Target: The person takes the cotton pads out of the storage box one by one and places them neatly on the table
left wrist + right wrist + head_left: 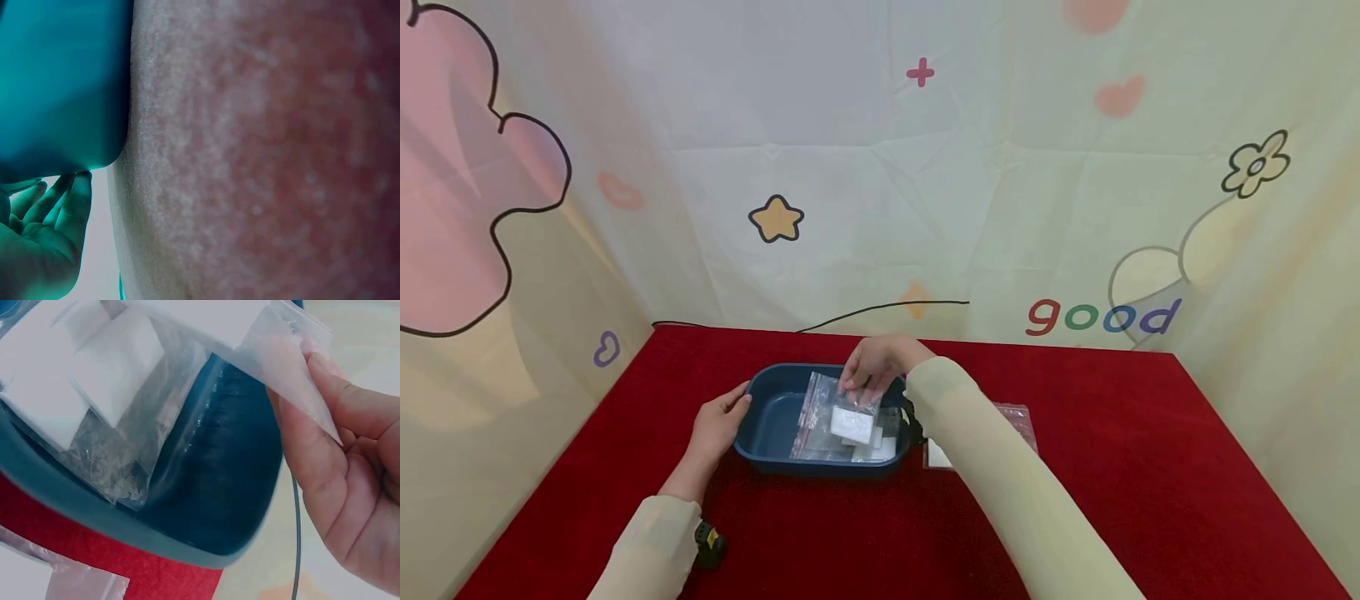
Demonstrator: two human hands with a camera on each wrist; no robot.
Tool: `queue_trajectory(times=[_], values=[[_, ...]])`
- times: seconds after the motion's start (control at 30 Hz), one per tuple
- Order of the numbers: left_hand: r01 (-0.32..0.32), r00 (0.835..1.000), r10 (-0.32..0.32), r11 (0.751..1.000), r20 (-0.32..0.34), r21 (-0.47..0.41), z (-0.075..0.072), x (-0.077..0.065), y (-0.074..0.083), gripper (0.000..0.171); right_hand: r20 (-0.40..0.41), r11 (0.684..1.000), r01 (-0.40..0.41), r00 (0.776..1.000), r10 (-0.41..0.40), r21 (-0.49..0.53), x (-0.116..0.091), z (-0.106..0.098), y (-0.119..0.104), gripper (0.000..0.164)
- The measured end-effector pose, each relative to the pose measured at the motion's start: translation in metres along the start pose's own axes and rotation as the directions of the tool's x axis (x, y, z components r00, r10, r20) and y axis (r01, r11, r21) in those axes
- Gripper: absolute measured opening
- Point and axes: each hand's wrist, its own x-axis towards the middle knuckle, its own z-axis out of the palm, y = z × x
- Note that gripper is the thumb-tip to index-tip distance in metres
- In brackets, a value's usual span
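A blue plastic basin (775, 461) stands on the red cloth. My left hand (718, 427) grips its left end, thumb by the rim; in the left wrist view the fingers (74, 206) lie against its outer wall. Over the basin's right half, my right hand (874, 367) pinches a clear plastic bag (294, 369) by its edge between thumb and fingers. A white flat piece (852, 425) shows inside that bag. Beneath it, several more clear bags (156, 419) with white pieces lie overlapping in the basin.
Right of the basin, another clear bag (1017, 417) with a white piece lies on the red tabletop (1150, 467), partly hidden by my right sleeve. A printed curtain (865, 208) hangs behind the table and along its sides. A dark wrist device (709, 546) sits at my left cuff.
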Motion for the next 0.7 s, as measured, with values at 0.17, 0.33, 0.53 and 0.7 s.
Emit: queue_trajectory(times=[0.17, 0.33, 0.53, 0.7], values=[[-0.001, 1.000, 0.001, 1.000, 0.001, -0.008, 0.000, 0.000, 0.000, 0.049, 0.004, 1.000, 0.013, 1.000, -0.013, -0.003, -0.006, -0.004, 0.001, 0.022], [0.001, 1.000, -0.001, 1.000, 0.003, -0.009, 0.001, -0.001, -0.001, 0.049, 0.000, 0.999, 0.031, 1.000, -0.031, -0.008, -0.014, -0.007, -0.001, 0.023], [0.002, 1.000, -0.002, 1.000, 0.005, -0.008, 0.000, -0.002, 0.000, 0.049, -0.010, 0.997, 0.075, 0.997, -0.075, -0.037, -0.024, -0.011, -0.001, 0.025], [-0.003, 1.000, 0.003, 1.000, 0.004, -0.011, 0.000, -0.001, 0.000, 0.049, -0.023, 0.992, 0.120, 0.992, -0.121, -0.049, -0.029, -0.017, 0.002, 0.026]])
